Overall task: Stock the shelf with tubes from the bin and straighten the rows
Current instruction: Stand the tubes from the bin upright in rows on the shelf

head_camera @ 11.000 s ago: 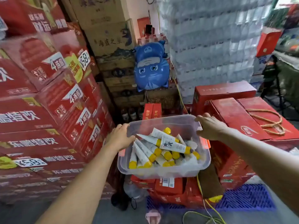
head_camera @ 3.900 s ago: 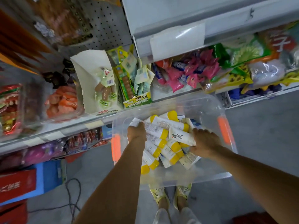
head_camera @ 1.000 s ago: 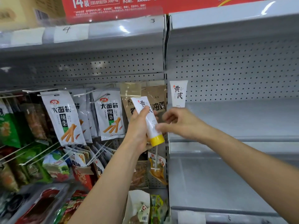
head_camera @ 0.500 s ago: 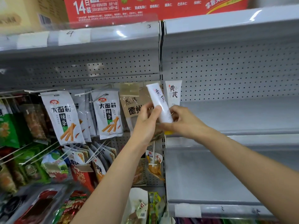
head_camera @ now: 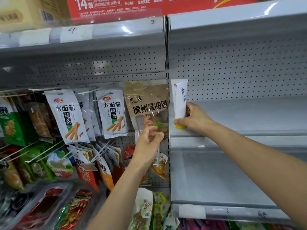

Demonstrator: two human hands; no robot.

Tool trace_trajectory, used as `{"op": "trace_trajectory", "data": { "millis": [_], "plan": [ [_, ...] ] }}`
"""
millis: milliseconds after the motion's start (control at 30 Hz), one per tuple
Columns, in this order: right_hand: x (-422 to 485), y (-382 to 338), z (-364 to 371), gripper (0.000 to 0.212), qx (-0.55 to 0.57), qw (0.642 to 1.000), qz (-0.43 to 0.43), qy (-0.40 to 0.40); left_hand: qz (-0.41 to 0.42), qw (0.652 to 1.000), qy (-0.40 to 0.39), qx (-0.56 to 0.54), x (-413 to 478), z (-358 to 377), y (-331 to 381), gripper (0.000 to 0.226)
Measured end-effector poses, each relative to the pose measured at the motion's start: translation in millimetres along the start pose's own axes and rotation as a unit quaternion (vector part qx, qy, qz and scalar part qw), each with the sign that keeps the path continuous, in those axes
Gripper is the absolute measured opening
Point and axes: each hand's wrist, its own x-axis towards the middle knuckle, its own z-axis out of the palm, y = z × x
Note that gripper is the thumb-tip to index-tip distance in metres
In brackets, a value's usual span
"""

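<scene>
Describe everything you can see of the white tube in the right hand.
The white tube looks like soft plastic, with a flat crimped end on top and a yellow cap at the bottom. It stands upright, cap down, at the left end of the grey shelf, in front of the pegboard. Dark characters and a small red mark run down its face. The right hand grips its lower part, thumb across the front.

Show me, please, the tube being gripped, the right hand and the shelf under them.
tube (head_camera: 180, 105), head view, white body.
right hand (head_camera: 195, 119), head view, back of the hand.
shelf (head_camera: 249, 115), head view, bare top surface.
</scene>
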Motion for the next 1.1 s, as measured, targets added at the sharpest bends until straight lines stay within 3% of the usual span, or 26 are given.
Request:
{"op": "trace_trajectory", "data": {
  "millis": [233,433,567,700,867,1100],
  "plan": [
    [-2,-1,0,0.057,-0.011,1.0,-0.003,-0.011,-0.011,0.999,0.016,0.027,-5,6,-4,0.035],
    [-18,-1,-11,0.073,-0.017,1.0,0.017,-0.004,0.0,0.998,0.025,0.054,-20,9,-4,0.026],
    [-62,12,-13,0.043,-0.109,0.979,-0.135,0.112,0.015,0.995,0.062,0.078,-39,13,-14,0.022],
    [-108,42,-4,0.03,-0.146,0.951,-0.25,0.113,0.0,0.993,0.098,0.065,-65,28,-33,0.016],
    [-152,85,28,0.025,-0.166,0.953,-0.252,0.014,-0.071,0.991,0.097,0.066,-97,47,-77,0.014],
    [-211,184,106,0.024,-0.193,0.947,-0.054,-0.252,-0.271,0.961,0.049,0.012,-163,56,-201,0.019]
  ]
}}
